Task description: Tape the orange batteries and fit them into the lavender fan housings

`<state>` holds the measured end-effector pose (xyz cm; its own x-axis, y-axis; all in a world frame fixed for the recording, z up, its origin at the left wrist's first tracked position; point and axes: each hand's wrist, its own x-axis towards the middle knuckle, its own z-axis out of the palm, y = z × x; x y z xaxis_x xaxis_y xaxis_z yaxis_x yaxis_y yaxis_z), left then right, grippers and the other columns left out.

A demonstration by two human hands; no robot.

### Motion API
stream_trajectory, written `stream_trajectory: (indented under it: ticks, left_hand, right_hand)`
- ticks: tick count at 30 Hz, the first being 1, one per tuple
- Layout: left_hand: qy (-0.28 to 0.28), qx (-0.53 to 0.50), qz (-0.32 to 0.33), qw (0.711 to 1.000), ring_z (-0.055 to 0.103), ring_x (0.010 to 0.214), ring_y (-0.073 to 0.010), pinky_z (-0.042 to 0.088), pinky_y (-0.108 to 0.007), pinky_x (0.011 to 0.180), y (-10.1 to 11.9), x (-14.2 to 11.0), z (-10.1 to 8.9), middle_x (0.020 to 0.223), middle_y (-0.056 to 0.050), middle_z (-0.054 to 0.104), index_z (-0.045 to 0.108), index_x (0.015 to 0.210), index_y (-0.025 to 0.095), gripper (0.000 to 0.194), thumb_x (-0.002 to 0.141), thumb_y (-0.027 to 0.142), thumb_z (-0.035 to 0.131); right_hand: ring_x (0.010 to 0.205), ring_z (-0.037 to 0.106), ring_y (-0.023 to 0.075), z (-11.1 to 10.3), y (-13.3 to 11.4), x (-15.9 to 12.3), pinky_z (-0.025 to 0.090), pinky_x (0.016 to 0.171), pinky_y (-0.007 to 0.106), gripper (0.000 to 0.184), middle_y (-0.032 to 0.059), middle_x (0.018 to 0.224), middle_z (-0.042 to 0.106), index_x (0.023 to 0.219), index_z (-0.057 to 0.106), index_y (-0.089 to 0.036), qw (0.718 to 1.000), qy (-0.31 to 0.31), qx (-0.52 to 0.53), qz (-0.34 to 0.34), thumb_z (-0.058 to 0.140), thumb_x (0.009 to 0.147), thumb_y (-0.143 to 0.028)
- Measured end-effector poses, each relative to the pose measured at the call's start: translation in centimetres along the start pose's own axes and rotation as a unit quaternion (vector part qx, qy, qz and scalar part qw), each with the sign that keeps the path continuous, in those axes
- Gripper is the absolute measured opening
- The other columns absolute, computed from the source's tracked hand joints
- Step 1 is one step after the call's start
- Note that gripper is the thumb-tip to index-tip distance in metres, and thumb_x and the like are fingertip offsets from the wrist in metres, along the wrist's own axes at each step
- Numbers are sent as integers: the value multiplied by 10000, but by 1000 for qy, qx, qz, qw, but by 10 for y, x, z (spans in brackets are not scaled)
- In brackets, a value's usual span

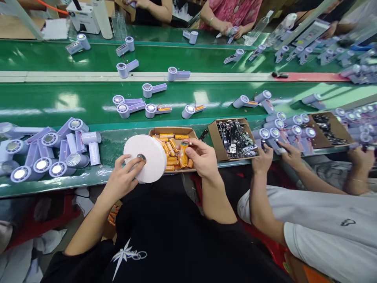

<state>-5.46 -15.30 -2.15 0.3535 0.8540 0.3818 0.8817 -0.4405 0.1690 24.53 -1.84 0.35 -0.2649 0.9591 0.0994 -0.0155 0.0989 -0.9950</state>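
My left hand (pixel 122 177) grips a wide white roll of tape (pixel 154 159), its fingers at the dark core and the rim. Between the fingers and thumb of my right hand (pixel 205 159) is an orange battery (pixel 183 156), held upright with a bit of wire at its top. Both hands are over the near edge of the bench. Under and behind them lies a cardboard box (pixel 173 130) of loose orange batteries (pixel 169 148), partly covered by the roll. Fingertips of my left hand in the core are partly hidden.
Lilac fan housings (pixel 50 139) pile up at left; others lie on the green conveyor (pixel 97 92). Right of me is a box of circuit boards (pixel 235 137). A co-worker's hands (pixel 262 159) work beside it. Other people sit across the belt, near a white box (pixel 83 17).
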Motion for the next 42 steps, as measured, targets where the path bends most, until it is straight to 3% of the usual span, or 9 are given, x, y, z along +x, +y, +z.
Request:
stream_trajectory:
  ticks: [9,13,18,20,25,30,33,37,42]
  left_hand:
    - [-43,30,31,998,637,1320,-317,490,-515,1176,10,2,-4,1485,-58,747,608,1596,297,720,939,3,625]
    - [-41,57,30,997,618,1255,-333,491,-539,1118,9,-2,-4,1475,-18,759,616,1596,351,717,961,24,667]
    - [-33,77,20,996,593,1111,-309,458,-551,1096,14,4,-15,1422,-5,784,640,1561,374,688,970,21,655]
    - [-38,80,8,996,591,1114,-317,410,-593,1141,22,9,-18,1391,-22,793,652,1542,377,676,948,56,685]
    - [0,34,-5,999,598,1065,-321,330,-600,1200,57,9,-10,1210,-75,823,674,1504,302,624,899,236,810]
    - [-65,-53,117,990,614,1062,-258,384,-479,1177,72,6,4,1273,-44,806,641,1557,337,597,974,272,754]
    - [-120,-28,31,992,592,1255,-352,367,-552,1192,40,31,12,1397,-124,754,617,1588,277,722,899,277,832]
    - [-183,-66,5,981,498,1455,-442,362,-628,1239,-6,64,12,1514,-154,684,609,1597,255,858,822,412,944]
    - [-58,-191,17,980,588,1409,-363,472,-570,1217,11,70,5,1465,-135,717,606,1589,286,717,954,516,848]
  right_hand:
    - [1108,798,284,19,-14,2,679,994,455,264,70,1161,864,1116,897,-324,978,-2,-164,-128,839,966,-533]
    - [1133,802,276,17,-17,7,662,1067,452,238,65,1189,864,1165,897,-326,976,-57,-175,-114,817,994,-470]
    - [1296,781,296,10,-9,8,663,1112,451,440,49,1396,816,1331,841,-316,980,-172,-101,-3,863,935,-506]
    - [1278,794,307,19,0,2,658,1125,475,553,68,1366,827,1362,812,-289,991,-129,-45,13,898,885,-556]
    - [1206,822,298,42,18,-10,676,1087,507,738,128,1324,824,1562,588,-282,988,129,81,-28,801,953,-639]
    - [1308,776,301,-12,16,30,674,1080,483,744,119,1435,760,1603,512,-345,977,194,63,-65,764,977,-659]
    - [1315,776,301,-21,16,34,675,1090,475,812,117,1421,775,1623,504,-347,985,146,52,-74,804,943,-674]
    - [1236,813,341,9,22,-6,693,1069,499,771,151,1310,834,1446,702,-246,996,61,56,-10,905,843,-682]
    - [1189,833,310,18,27,-44,682,1109,475,604,81,1309,846,1321,826,-274,999,-44,3,25,931,838,-622]
